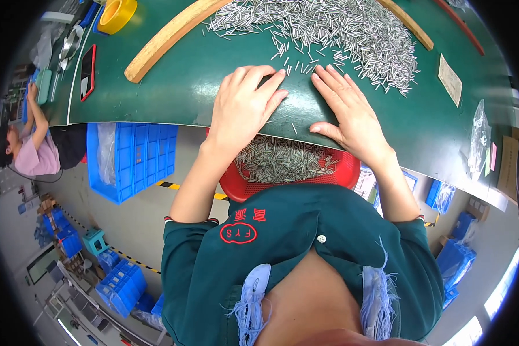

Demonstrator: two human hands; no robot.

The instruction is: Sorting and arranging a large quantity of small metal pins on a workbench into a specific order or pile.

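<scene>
Left side of the table: near the green table's (155,106) left edge, a red-rimmed phone (87,73) lies beside a yellow tape roll (117,16).
Left wooden strip: it slants away from you, beyond your left hand (238,106).
Left hand: your wrist crosses the near edge, fingers half curled, thumb and forefinger apart; what lies under the palm, you cannot tell.
Basket: the red basket (232,185) sits below the near edge, between your forearms, loaded with metal pins.
Metal pins: the main heap (334,29) spreads toward the far edge, strays reaching your fingertips; one loose pin (294,128) lies by the near edge.
Right hand: your right hand (350,109) is open and flat, fingers straight toward the heap, thumb spread leftward.
Right side of the table: a pale card (450,80), then a clear plastic bag (478,138) near the right corner.
</scene>
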